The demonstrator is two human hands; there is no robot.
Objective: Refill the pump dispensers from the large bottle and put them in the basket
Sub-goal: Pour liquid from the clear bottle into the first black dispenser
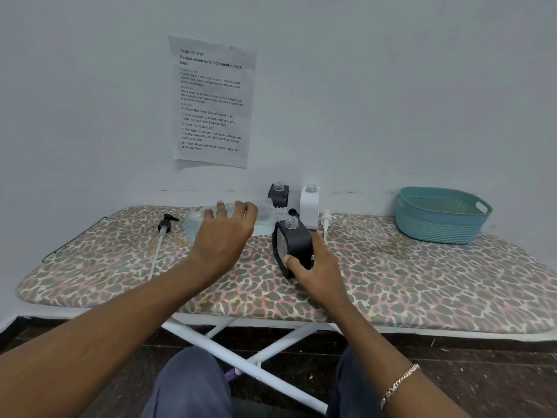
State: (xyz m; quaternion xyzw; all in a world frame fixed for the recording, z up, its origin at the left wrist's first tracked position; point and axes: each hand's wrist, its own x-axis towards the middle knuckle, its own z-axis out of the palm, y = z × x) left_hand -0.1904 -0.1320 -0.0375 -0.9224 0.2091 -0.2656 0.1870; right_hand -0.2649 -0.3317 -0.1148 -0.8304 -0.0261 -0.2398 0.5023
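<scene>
L hand is over the large bottle, fingers curled round its body. Bottle's tipped on its side w/ the open mouth right at the neck of the black dispenser. R hand grips that dispenser low down, thumb on the front, leaning it toward the mouth. Its bottom edge looks to sit on the ironing board. Can't tell if liquid's actually running; what's in the big bottle lies low along its side.

So I'd call this the first pour, early in the job. Behind, a 2nd black dispenser and a white dispenser stand uncapped by the wall, fill level not readable from here. Black pump lies off to the left, white pump just beside the white dispenser. Basket is far right, nothing in it as far as I can see.

Left to do, by my reckoning: finish this fill, do the other 2, pumps back on, all 3 into the basket.
</scene>
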